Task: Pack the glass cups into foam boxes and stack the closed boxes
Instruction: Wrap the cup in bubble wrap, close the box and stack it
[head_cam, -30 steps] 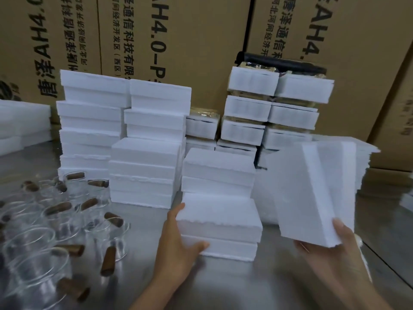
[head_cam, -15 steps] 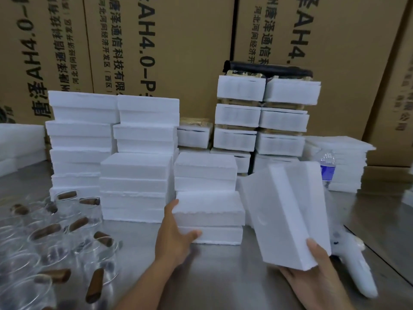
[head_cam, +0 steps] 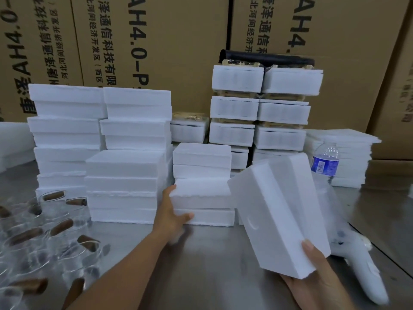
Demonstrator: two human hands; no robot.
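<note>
My right hand [head_cam: 317, 280] grasps a closed foam box [head_cam: 277, 213] at its near lower corner, thumb on the broad face and fingers underneath. The box is off the bench [head_cam: 212, 253], at the near right. It is tipped up on end, its long axis rising from my palm up and away, leaning slightly left, with the broad face turned left. Just right of it a white handheld device [head_cam: 362, 271] lies on the bench. At the near left are glass cups [head_cam: 33, 242] with brown handles, crowded together.

Farther in, my left hand [head_cam: 172, 211] is released, lying flat against the left end of a short stack [head_cam: 201, 198] of closed boxes, thumb along its lowest front. Taller foam stacks [head_cam: 125, 175] stand just left of it. A water bottle [head_cam: 325, 162] stands beyond the held box, before a pile of foam sheets [head_cam: 344, 157]. Behind, far stacks [head_cam: 259, 108] stand against printed cardboard cartons [head_cam: 178, 41].
</note>
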